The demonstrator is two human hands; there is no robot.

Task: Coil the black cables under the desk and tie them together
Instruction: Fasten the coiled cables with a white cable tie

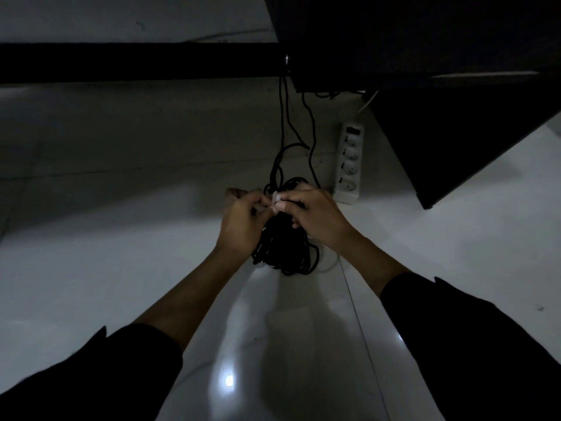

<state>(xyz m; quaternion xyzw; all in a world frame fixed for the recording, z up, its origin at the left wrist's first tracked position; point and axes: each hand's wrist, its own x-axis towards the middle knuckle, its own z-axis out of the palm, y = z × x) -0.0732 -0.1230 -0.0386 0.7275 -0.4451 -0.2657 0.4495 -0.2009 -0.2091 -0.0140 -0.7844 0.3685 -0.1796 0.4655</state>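
The coiled cables (280,250) are plain black, on a glossy white floor (121,268). Beside the cables, the power strip (349,164) is white. The sleeves (473,335) are black.

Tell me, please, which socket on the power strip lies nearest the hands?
The end socket of the power strip, beside the right hand; the other three sit farther off, toward the switch.

We see a dim, underexposed scene, a small bright glare spot on the glossy floor (229,381), soft sheen around it, deep shadow swallowing the desk (425,41) above, wide-angle bending at the edges, slightly soft, grainy detail throughout.
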